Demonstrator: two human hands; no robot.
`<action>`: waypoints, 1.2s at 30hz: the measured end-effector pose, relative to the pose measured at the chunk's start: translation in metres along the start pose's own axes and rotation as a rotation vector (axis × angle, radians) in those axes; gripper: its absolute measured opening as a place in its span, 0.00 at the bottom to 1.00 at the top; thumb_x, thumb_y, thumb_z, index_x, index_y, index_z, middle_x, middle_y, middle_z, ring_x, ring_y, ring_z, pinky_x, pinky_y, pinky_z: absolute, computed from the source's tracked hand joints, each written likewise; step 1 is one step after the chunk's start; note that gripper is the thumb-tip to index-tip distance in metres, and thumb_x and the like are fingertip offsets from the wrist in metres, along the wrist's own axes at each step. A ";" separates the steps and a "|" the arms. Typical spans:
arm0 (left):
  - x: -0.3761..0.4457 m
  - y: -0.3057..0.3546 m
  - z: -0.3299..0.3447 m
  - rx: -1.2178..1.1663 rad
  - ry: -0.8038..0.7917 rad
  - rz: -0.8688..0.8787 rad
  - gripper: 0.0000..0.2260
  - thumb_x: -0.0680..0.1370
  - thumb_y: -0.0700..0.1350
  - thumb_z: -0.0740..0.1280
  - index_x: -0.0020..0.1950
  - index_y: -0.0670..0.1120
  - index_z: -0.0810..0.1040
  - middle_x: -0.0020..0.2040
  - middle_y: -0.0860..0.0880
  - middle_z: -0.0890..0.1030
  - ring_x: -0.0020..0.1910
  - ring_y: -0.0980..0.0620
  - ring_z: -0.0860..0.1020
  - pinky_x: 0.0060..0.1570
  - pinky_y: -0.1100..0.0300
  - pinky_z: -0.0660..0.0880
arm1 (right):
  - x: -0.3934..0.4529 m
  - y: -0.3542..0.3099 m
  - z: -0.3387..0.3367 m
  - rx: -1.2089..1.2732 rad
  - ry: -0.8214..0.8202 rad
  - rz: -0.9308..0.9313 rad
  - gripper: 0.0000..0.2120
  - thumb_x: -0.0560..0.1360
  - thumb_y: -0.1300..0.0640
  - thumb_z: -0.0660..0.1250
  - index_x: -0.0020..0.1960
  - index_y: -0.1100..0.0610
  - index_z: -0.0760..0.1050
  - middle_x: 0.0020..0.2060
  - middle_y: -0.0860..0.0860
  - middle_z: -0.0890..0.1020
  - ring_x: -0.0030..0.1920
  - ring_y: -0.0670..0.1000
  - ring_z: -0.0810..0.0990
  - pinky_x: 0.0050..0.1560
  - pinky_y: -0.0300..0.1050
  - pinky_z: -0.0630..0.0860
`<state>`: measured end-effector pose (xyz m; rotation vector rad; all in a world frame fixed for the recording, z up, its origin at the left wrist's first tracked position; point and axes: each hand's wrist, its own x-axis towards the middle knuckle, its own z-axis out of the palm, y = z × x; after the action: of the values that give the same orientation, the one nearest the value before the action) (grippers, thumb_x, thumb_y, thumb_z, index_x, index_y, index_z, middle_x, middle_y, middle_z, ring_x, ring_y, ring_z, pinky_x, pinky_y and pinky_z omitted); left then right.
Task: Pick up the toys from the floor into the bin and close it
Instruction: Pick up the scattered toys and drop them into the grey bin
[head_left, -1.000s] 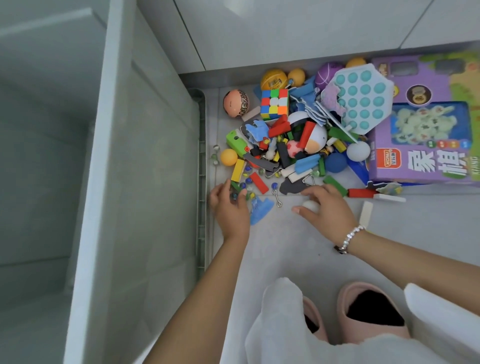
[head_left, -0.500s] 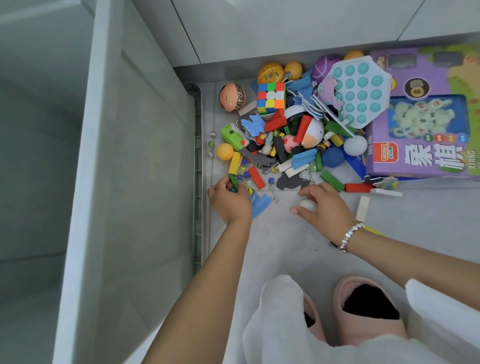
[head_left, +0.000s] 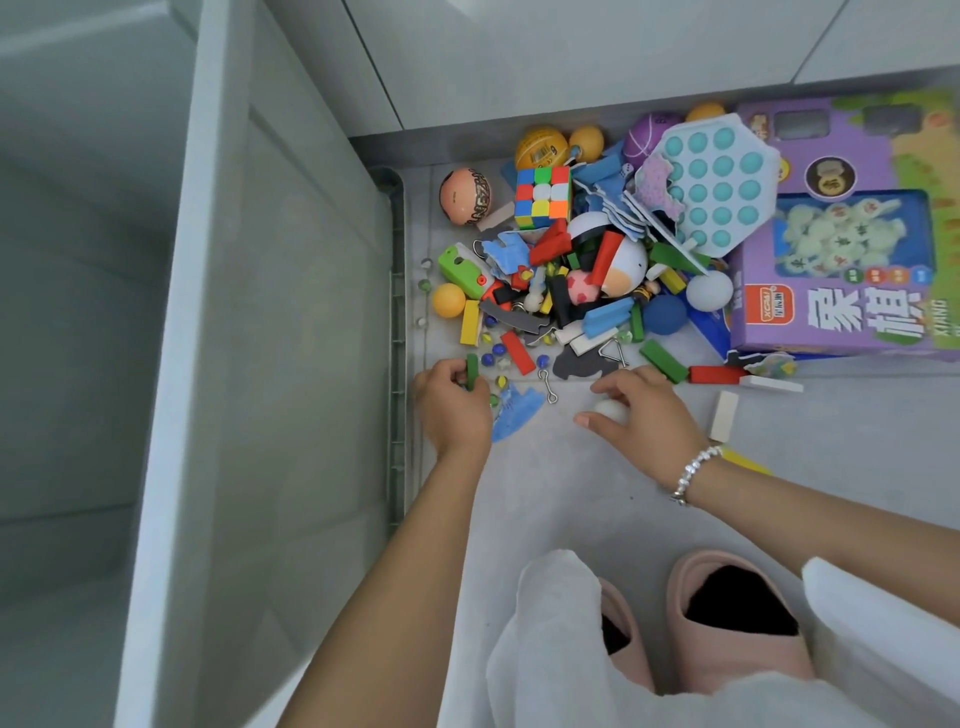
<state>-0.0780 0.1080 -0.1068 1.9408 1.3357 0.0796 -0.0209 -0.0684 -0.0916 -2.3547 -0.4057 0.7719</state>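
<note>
The left hand (head_left: 453, 402) pinches a small green block (head_left: 471, 371) between thumb and curled fingers, at the near left edge of the toy heap. The block's long axis runs near to far, its far end pointing toward the heap; whether its lower end touches the floor cannot be told. The right hand (head_left: 644, 415) lies palm down with its fingers curled over a small white ball (head_left: 609, 408), which shows under the fingers against the grey floor (head_left: 545, 499). A beaded bracelet (head_left: 693, 474) circles the right wrist.

Between the two hands lie a blue flat piece (head_left: 514, 413) and a metal hook (head_left: 548, 387). Just beyond the left hand are scattered marbles, a red block (head_left: 518, 352) lying slanted and a yellow block (head_left: 470, 322) with its long axis near to far. Farther off the heap holds an orange ball (head_left: 449, 300), a colour cube (head_left: 544, 197), a round pink ball with lettering (head_left: 464, 196) and a teal bubble-pop board (head_left: 714, 184). A purple game box (head_left: 852, 317) lies at the right of the heap. A white block (head_left: 724, 415) lies right of the right hand, its long axis near to far.

The large pale bin (head_left: 270, 364) fills the left, its tall wall just beside the left hand. Pink slippers (head_left: 737, 618) show at the near edge.
</note>
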 end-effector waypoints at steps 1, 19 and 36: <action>0.001 0.002 0.000 -0.002 -0.001 -0.010 0.09 0.74 0.38 0.69 0.54 0.43 0.79 0.55 0.46 0.76 0.43 0.53 0.74 0.42 0.64 0.69 | 0.000 0.001 0.000 0.000 0.003 -0.001 0.20 0.70 0.51 0.71 0.58 0.58 0.74 0.55 0.54 0.73 0.56 0.51 0.72 0.54 0.34 0.64; -0.072 0.096 -0.108 -1.215 -0.336 -0.484 0.05 0.76 0.37 0.67 0.40 0.42 0.79 0.31 0.51 0.82 0.33 0.59 0.80 0.34 0.69 0.78 | -0.007 -0.085 -0.048 0.417 0.169 -0.078 0.11 0.71 0.51 0.70 0.52 0.52 0.77 0.56 0.49 0.77 0.46 0.40 0.75 0.40 0.21 0.69; -0.128 0.077 -0.288 -1.228 0.084 -0.266 0.08 0.80 0.42 0.62 0.58 0.43 0.75 0.46 0.50 0.81 0.42 0.59 0.80 0.50 0.62 0.73 | -0.086 -0.309 -0.047 0.387 -0.163 -0.601 0.15 0.69 0.48 0.72 0.55 0.49 0.76 0.51 0.42 0.78 0.51 0.41 0.77 0.48 0.28 0.72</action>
<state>-0.2048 0.1490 0.1887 0.7251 1.1341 0.6788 -0.0883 0.1054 0.1733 -1.6824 -0.8939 0.6727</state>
